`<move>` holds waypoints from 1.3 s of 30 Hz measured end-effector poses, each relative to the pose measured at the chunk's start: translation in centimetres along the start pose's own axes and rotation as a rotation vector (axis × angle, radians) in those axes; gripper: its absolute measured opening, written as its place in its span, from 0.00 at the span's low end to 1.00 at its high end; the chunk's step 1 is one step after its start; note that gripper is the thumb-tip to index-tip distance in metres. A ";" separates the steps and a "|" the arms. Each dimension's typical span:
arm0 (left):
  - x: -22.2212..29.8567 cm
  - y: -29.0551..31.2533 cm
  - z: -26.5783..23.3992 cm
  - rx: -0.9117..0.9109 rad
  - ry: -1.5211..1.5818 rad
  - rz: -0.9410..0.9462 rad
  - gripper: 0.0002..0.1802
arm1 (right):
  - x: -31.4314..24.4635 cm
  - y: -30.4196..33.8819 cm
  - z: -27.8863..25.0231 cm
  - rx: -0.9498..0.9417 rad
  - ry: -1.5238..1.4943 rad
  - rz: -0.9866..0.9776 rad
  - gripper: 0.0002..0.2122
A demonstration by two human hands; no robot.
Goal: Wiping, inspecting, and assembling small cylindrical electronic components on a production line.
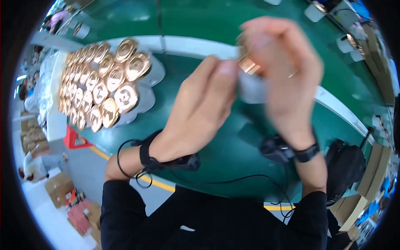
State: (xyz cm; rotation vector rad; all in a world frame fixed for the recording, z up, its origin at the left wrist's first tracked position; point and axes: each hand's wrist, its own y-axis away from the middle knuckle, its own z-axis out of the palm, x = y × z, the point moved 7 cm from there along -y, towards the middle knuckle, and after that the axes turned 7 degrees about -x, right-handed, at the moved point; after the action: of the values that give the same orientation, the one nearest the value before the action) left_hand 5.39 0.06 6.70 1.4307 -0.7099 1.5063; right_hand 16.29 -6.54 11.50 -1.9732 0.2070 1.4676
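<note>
A white container (pixel 252 92) with a shiny copper-gold top (pixel 249 64) is between my hands, over the far part of the green table. My left hand (pixel 200 104) is closed, its thumb and fingertips pressed against the container's left side. Over the top and right side curls my right hand (pixel 289 68), blurred by motion, its fingers bent around the gold part. My palm and fingers hide much of that top. To the left, several similar white containers with gold tops (pixel 125 96) stand close together in rows.
A black bag (pixel 348 166) lies at the table's right edge. Black cables (pixel 233 181) run from my wrist devices across the green tabletop (pixel 216 156). A pale strip (pixel 187 45) borders the far side. Beyond, other white containers (pixel 315 11) stand at right; a red stool (pixel 74 138) is lower left.
</note>
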 end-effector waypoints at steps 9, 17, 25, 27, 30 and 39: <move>-2.1 -1.8 0.6 0.040 -0.034 0.154 0.18 | 0.3 0.1 -2.0 0.096 0.292 -0.426 0.08; 0.1 -1.1 -2.6 0.246 -0.043 0.222 0.20 | 6.4 -1.5 -30.1 0.512 0.718 0.086 0.20; -1.5 -3.3 -2.6 0.202 -0.017 0.091 0.20 | 10.7 13.6 -56.2 0.905 1.056 0.382 0.29; -1.3 -3.4 -3.0 0.248 0.023 0.094 0.20 | 11.4 14.2 -56.3 0.876 1.084 0.408 0.31; -1.6 -3.4 -4.3 0.305 0.049 0.090 0.20 | 9.7 8.5 -51.7 0.700 1.888 0.429 0.35; 0.3 -1.2 -3.4 0.405 -0.208 0.071 0.15 | 24.9 -2.1 -59.7 0.498 0.530 0.345 0.18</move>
State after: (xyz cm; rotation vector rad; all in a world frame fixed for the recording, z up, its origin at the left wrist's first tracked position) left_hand 4.95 3.61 6.23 1.9049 -0.6041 1.6356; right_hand 73.66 -33.74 -0.96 -1.9106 1.0780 0.9179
